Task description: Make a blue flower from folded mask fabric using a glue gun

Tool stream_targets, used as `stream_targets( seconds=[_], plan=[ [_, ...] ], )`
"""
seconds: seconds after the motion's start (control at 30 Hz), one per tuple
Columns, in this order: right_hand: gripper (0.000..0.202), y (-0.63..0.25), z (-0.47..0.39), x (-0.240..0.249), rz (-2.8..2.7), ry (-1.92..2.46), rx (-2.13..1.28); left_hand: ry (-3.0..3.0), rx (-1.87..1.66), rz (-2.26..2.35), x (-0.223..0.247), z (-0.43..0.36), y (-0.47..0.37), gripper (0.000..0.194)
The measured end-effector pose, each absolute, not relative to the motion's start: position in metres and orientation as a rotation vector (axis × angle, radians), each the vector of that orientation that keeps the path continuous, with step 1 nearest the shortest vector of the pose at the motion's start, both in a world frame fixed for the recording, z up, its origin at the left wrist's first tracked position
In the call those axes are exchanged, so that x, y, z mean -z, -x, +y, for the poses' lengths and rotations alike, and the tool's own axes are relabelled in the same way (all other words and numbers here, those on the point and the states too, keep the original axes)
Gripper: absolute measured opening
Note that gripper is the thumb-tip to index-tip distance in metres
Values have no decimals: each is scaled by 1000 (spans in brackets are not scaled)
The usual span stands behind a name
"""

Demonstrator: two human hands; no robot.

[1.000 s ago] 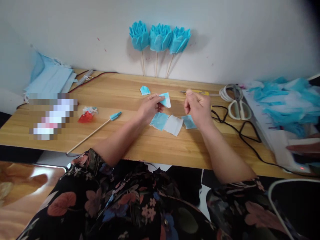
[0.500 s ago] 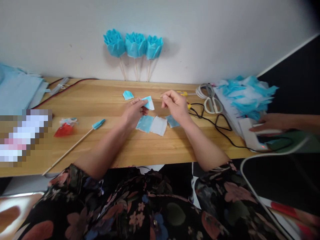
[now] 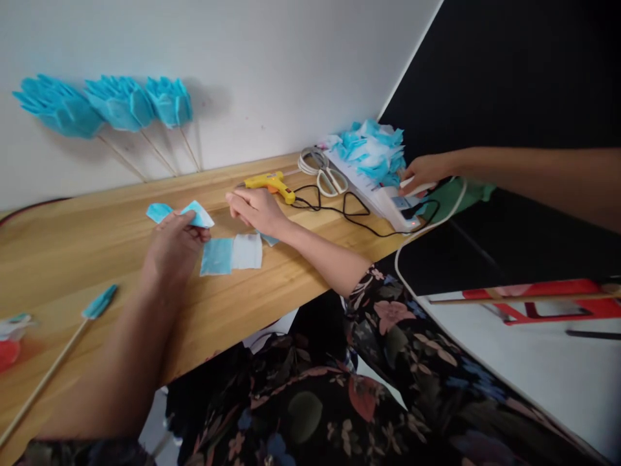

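My left hand (image 3: 179,241) is closed on a small blue-and-white cloth piece (image 3: 198,215), pinched between thumb and fingers above the table. Another blue cloth piece (image 3: 158,212) lies just beyond that hand. My right hand (image 3: 257,210) hovers to the right with its fingers drawn together; whatever is in them, if anything, I cannot make out. Below and between my hands lie a blue cloth square (image 3: 217,257) and a white cloth square (image 3: 247,251). A further blue piece (image 3: 270,240) is partly hidden under my right wrist. Behind that hand rests a yellow glue gun (image 3: 269,184).
Three blue cloth flowers (image 3: 121,103) on sticks lean against the wall. Scissors (image 3: 332,182) lie beside a heap of cloth pieces (image 3: 371,152). Another person's hand (image 3: 427,171) is at a white power strip (image 3: 398,210), with cables nearby. A blue-tipped stick (image 3: 63,353) lies at left.
The view has swung right, so the flowers now appear farther left. My left hand still holds the cloth piece, and my right hand stays pinched. The other person's hand remains at the power strip.
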State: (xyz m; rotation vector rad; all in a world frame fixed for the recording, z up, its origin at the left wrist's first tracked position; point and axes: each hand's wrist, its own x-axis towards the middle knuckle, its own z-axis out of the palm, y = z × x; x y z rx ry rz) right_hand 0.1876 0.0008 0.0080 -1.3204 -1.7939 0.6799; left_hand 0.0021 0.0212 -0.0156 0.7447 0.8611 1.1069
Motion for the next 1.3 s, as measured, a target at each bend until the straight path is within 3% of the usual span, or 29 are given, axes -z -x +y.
stream_targets(
  seconds=[0.3, 0.53, 0.87, 1.3],
  plan=[
    [48, -196, 18, 9, -1765, 1313, -626, -722, -1166, 854, 11, 20, -4, 19],
    [24, -203, 31, 24, -1707, 1203, -687, -650, -1212, 881, 4, 19, -4, 18],
    [39, -208, 33, 35, -1668, 1059, -794, -574, -1186, 830, 2, 17, -1, 20],
    [15, -209, 31, 28, -1550, 1186, -815, -385, -1092, 775, -4, 14, 1, 24]
  ],
)
